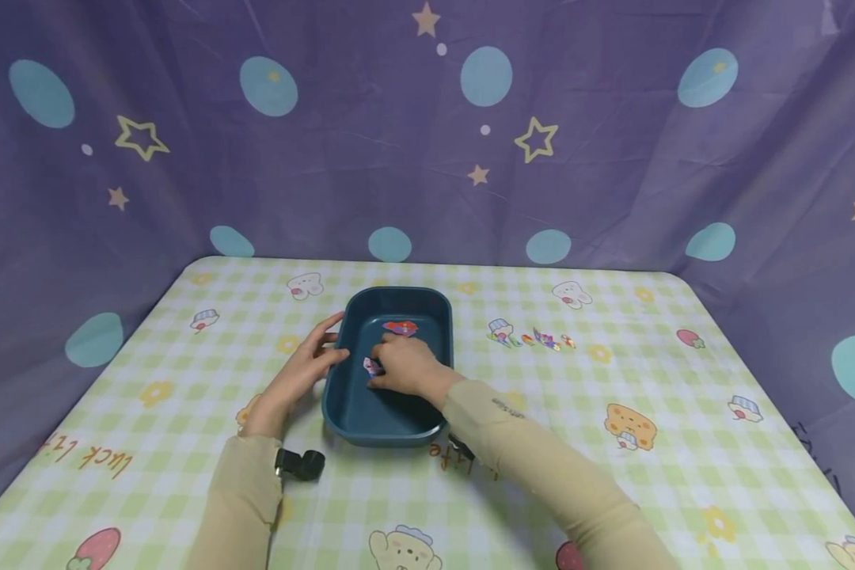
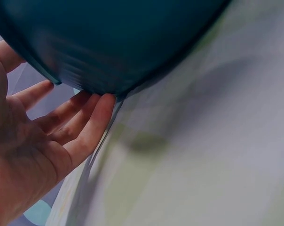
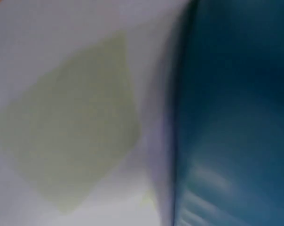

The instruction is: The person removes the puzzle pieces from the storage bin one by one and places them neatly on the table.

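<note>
A dark teal rectangular tub point(image 1: 388, 427) stands on the tablecloth. At its left side is my left hand point(image 1: 299, 376), its thumb right at the rim; in the left wrist view, the fairly straight fingers point(image 2: 92, 125) touch the tub's outer wall. My right hand point(image 1: 409, 366) reaches over the right rim into the tub. Its thumb and forefinger pinch a small pink and purple cut-out sticker point(image 1: 370, 366). Beyond those fingers, a red and blue sticker point(image 1: 400, 327) lies on the tub floor. The right wrist view shows the tub's outer wall point(image 3: 231, 117) but not the hand.
Several small colourful stickers point(image 1: 545, 339) lie in a row to the right of the tub. A green checked tablecloth point(image 1: 684, 475) with printed cartoons covers the table. Behind it hangs a purple curtain point(image 1: 370, 174) with stars and dots.
</note>
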Action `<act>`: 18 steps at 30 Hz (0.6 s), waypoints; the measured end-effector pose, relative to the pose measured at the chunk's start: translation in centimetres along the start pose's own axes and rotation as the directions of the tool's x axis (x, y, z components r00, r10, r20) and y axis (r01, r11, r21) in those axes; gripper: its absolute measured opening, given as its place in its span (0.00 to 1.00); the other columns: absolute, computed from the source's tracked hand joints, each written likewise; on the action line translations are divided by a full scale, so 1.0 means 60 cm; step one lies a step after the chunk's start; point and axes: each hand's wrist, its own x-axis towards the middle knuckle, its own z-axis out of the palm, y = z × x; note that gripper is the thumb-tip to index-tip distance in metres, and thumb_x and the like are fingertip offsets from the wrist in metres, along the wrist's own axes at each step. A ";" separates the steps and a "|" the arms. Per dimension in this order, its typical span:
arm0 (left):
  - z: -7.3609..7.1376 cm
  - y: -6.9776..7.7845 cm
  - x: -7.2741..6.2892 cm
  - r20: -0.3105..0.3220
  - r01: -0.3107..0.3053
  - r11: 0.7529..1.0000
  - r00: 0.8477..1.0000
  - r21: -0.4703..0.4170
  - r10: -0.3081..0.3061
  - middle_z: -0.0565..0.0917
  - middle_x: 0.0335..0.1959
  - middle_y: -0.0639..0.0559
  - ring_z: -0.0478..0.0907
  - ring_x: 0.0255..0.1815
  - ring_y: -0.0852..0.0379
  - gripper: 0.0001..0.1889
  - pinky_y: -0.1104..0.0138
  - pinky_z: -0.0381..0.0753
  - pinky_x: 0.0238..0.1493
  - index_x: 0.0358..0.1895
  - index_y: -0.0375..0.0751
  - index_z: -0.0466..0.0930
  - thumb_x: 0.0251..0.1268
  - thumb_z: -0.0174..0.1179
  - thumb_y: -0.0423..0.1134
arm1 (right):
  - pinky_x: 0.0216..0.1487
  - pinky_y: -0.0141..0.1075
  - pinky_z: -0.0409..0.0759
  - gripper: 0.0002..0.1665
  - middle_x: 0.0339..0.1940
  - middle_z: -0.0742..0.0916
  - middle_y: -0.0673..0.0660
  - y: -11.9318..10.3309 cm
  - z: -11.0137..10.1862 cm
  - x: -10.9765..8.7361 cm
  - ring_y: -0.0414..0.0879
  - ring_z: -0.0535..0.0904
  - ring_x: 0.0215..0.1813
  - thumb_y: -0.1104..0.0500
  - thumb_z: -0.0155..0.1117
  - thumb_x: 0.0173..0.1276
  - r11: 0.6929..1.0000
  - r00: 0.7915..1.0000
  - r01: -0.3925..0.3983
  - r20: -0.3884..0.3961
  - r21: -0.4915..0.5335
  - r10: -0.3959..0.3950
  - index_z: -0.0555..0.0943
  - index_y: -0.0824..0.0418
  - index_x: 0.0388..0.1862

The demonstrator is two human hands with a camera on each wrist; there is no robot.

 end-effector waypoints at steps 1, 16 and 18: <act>0.000 0.000 0.000 -0.002 0.001 1.000 1.000 0.003 -0.001 0.62 0.62 0.40 0.67 0.55 0.46 0.33 0.64 0.70 0.43 0.70 0.63 0.48 0.65 0.50 0.42 | 0.34 0.34 0.75 0.25 0.36 0.78 0.47 0.000 0.001 0.000 0.38 0.75 0.34 0.38 0.65 0.53 1.000 1.000 0.000 -0.005 -0.005 0.000 0.82 0.49 0.46; 0.001 0.001 -0.001 0.004 0.002 1.000 1.000 -0.018 -0.002 0.61 0.63 0.40 0.67 0.55 0.46 0.33 0.64 0.70 0.44 0.71 0.63 0.47 0.65 0.51 0.43 | 0.35 0.33 0.75 0.15 0.37 0.79 0.46 0.001 -0.001 -0.002 0.37 0.76 0.36 0.47 0.66 0.56 0.999 1.000 -0.011 0.007 0.040 0.010 0.83 0.46 0.44; 0.000 0.003 -0.001 0.009 0.003 1.000 1.000 -0.020 -0.003 0.60 0.63 0.39 0.66 0.56 0.46 0.33 0.64 0.70 0.44 0.71 0.63 0.47 0.66 0.50 0.42 | 0.36 0.33 0.75 0.15 0.38 0.80 0.46 0.002 -0.002 -0.001 0.37 0.76 0.37 0.48 0.65 0.57 0.998 1.000 -0.018 0.017 0.060 0.017 0.82 0.47 0.44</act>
